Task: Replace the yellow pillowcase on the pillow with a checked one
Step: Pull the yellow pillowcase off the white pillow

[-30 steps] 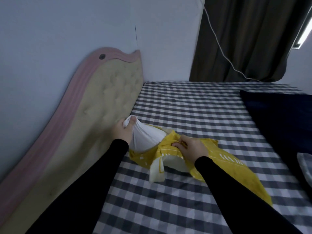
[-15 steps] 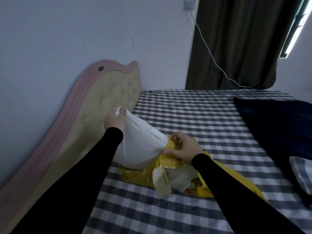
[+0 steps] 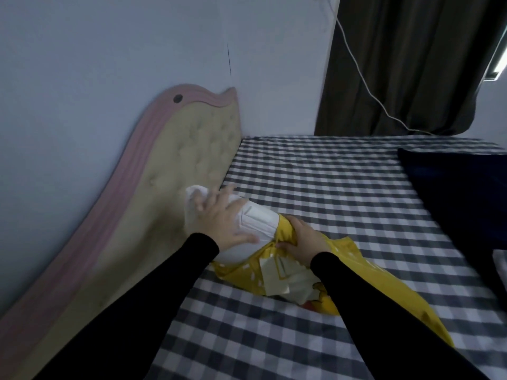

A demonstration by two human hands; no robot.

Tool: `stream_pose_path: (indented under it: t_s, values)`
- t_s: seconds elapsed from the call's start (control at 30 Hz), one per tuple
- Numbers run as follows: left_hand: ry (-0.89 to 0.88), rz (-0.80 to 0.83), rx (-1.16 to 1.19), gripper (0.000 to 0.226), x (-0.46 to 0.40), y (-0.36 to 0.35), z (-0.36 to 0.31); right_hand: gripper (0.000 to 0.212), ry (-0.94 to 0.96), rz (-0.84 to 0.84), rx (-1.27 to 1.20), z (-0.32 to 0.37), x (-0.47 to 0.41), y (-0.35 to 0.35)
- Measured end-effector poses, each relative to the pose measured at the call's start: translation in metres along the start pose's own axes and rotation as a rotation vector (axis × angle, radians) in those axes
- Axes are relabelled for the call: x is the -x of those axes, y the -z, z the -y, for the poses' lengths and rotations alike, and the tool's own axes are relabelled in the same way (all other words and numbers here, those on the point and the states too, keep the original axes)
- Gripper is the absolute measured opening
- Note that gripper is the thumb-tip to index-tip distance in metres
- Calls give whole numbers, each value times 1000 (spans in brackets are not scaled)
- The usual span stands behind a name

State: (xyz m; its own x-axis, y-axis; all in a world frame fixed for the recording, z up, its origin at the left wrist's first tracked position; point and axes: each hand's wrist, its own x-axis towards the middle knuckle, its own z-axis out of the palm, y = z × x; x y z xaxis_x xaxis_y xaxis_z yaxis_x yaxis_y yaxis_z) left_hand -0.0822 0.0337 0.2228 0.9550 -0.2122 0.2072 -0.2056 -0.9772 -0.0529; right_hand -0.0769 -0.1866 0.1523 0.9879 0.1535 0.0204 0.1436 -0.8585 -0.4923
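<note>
A white pillow (image 3: 256,219) sticks halfway out of a yellow pillowcase (image 3: 354,270) lying on the checked bed. My left hand (image 3: 222,216) lies spread flat on the bare white end of the pillow, fingers apart, near the headboard. My right hand (image 3: 300,238) is closed on the bunched yellow rim of the pillowcase where the pillow comes out. The rest of the yellow case trails toward the lower right, partly hidden by my right sleeve. The corner of a checked cloth (image 3: 500,266) shows at the right edge.
A padded beige and pink headboard (image 3: 164,187) stands against the wall on the left. A grey and white checked sheet (image 3: 315,187) covers the bed. A dark blue blanket (image 3: 461,198) lies on the right. Dark curtains (image 3: 406,64) and a white cable (image 3: 365,80) hang behind.
My left hand let go of the pillow's corner and now rests flat on its top. More white pillow shows outside the yellow case. My right hand keeps its hold on the rim.
</note>
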Motion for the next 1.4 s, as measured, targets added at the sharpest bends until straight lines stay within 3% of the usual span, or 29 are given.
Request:
stream_pose_path:
  t_s: [0.07,0.33,0.5,0.73,0.97,1.2,1.3,1.4]
  values:
    - [-78,55,-131,105,-3,-8,-10,78,3,-1,-3,-1,0,-3]
    - [-168,23,-378,101,-26,-23,-35,76,-7,-113,-6,-24,14,-21]
    - [-401,74,-313,87,-39,-29,-20,79,-124,-185,182,-26,17,-38]
    - [-315,307,-209,70,-23,-65,-3,83,-131,68,94,-20,29,-57]
    - [-298,237,-54,48,-25,-34,17,92,-83,13,214,-26,27,-5]
    - [-221,142,-56,45,-45,40,34,86,-124,-38,238,-30,41,61]
    - [-140,148,23,50,-49,61,38,85,-128,-48,269,-32,45,89]
    - [-73,238,122,32,-47,54,29,91,-137,-17,359,-33,44,103]
